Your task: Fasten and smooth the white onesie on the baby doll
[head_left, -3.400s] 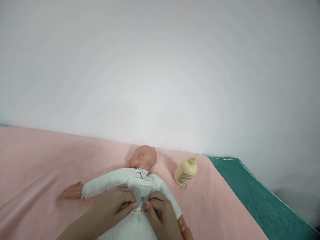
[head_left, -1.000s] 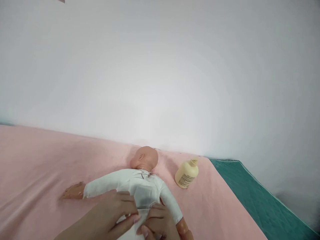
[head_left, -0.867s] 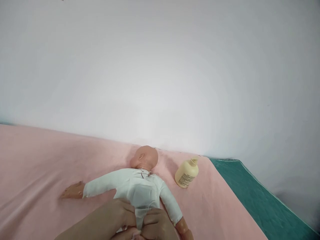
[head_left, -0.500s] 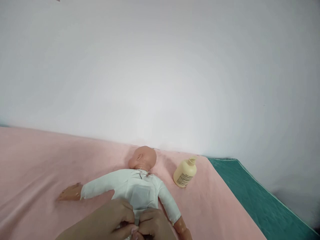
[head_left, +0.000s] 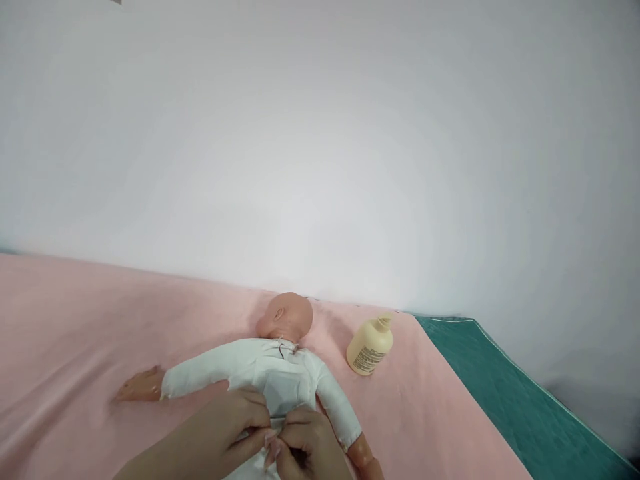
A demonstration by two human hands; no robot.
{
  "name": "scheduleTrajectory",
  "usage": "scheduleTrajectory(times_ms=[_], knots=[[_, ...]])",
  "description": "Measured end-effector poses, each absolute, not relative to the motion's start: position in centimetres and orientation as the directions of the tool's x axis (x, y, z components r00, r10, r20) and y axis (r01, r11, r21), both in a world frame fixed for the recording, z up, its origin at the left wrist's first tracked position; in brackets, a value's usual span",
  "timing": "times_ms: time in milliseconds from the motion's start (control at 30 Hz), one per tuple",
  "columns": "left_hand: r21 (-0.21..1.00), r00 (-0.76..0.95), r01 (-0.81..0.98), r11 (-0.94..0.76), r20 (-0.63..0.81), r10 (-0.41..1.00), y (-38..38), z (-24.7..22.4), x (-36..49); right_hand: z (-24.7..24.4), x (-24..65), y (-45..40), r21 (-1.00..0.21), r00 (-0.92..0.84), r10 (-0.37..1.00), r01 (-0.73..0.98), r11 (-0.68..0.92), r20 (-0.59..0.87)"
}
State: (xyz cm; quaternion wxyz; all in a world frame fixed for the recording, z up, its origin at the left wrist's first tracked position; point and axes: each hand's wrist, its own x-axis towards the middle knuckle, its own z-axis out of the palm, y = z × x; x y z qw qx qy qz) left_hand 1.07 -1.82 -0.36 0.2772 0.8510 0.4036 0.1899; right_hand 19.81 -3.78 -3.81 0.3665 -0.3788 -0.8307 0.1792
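Both hands (head_left: 240, 425) have moved — slightly — up the doll (head_left: 250, 368).

A pale yellow pump-top bottle (head_left: 369, 350), its same-coloured top leaning slightly to the right in the view and a block of dark print across its lower side, stands on a pink sheet (head_left: 435, 407) that runs in long creases at the lower left. To the right of the bottle, beyond the sheet's slanting edge, lies a teal-green quilted cover (head_left: 505, 380) with a thin pale trim. Behind rises a plain white wall (head_left: 320, 147), greyer towards the right, with a small grey object (head_left: 117, 1), too cropped to identify, at the top left.
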Motion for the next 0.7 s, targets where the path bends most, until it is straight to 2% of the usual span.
scheduleTrajectory(times_ms=[133, 333, 700], knots=[[0.695, 0.613, 0.525, -0.491, 0.091, 0.785, -1.64, -0.36, 1.06, -3.93, 19.88, -3.58, -0.608, -0.405, 0.778, 0.484, 0.629, 0.481], [0.696, 0.602, 0.528, -0.486, 0.097, 0.793, -1.52, -0.72, 1.12, -3.87, 19.82, -3.46, -0.654, -0.386, 0.804, 0.470, 0.593, 0.452], [0.712, 0.613, 0.523, -0.469, 0.068, 0.787, -1.65, 0.08, 1.08, -3.88, 19.80, -3.48, -0.647, -0.343, 0.827, 0.515, 0.562, 0.446]])
